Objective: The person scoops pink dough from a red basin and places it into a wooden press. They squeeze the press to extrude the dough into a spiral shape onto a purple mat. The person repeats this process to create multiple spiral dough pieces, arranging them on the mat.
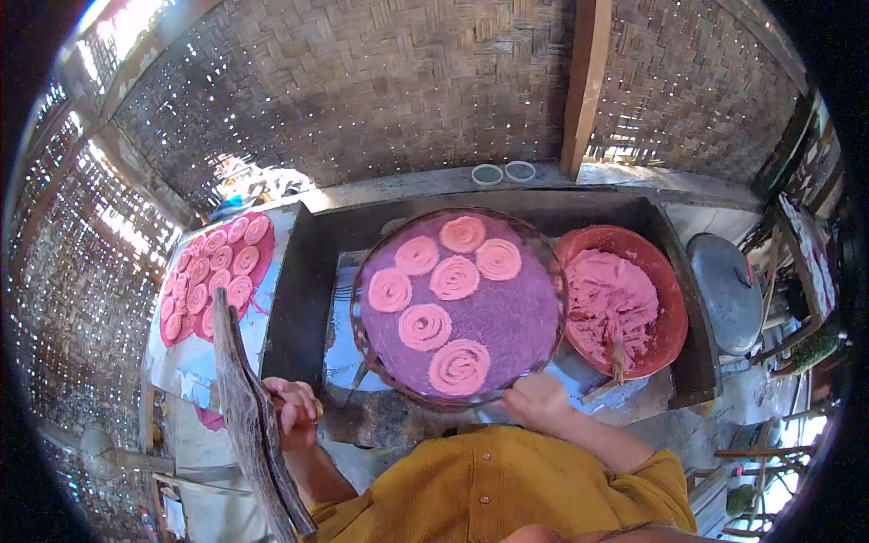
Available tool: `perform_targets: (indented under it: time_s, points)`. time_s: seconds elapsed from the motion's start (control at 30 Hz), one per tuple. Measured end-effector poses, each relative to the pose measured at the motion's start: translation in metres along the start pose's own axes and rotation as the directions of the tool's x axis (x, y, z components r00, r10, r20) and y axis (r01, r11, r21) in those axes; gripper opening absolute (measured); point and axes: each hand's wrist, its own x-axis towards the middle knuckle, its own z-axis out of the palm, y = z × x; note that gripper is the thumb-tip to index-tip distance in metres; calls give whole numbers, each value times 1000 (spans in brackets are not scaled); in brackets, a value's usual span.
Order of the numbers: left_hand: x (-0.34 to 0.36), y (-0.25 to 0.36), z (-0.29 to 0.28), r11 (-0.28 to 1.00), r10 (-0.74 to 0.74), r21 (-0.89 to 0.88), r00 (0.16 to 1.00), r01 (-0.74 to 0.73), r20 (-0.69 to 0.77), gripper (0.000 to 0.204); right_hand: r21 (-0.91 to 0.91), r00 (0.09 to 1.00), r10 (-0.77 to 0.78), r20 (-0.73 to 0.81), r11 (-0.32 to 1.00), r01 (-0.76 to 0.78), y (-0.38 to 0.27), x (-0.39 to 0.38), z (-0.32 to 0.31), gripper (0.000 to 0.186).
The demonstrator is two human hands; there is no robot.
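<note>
A wide round tray (529, 312) with a dark rim and a purple mesh-like surface lies before me. Several pink piped spirals (454, 278) are on it, mostly toward its left and far side. My right hand (539, 404) is closed at the tray's near right rim, its fingertips hidden. On the near left, my left hand (294, 407) has its fingers curled, with a small yellowish bit showing by them; what it holds is hidden. Beside that hand a long weathered wooden pole (243, 398) rises at a slant, close to the camera.
Right of the tray, a red basin (672, 335) holds pink dough and a wooden stick (618, 357). A dark trough-like frame (294, 290) surrounds them. More pink spirals lie on a pink sheet (262, 249) at left. A grey lid (724, 299) leans at right; woven walls enclose the space.
</note>
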Motion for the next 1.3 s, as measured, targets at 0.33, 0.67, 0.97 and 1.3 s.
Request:
perform_targets:
  time_s: [0.33, 0.67, 0.97, 1.3]
  points:
    - [-9, 0, 1, 999, 29, 35, 999, -28, -21, 34, 162, 995, 80, -62, 984, -69, -1, 24, -5, 16]
    - [-9, -4, 6, 997, -22, 69, 999, 24, -39, 42, 132, 994, 40, 100, 990, -53, -8, 43, 6, 27]
    - [-8, -4, 6, 994, -64, 82, 994, 72, -91, 40, 154, 986, 19, 164, 987, -44, -8, 45, 10, 27]
    - [-8, -12, -3, 998, -58, 27, 996, 60, -60, 39, 181, 984, 6, 180, 983, -39, -7, 44, 11, 28]
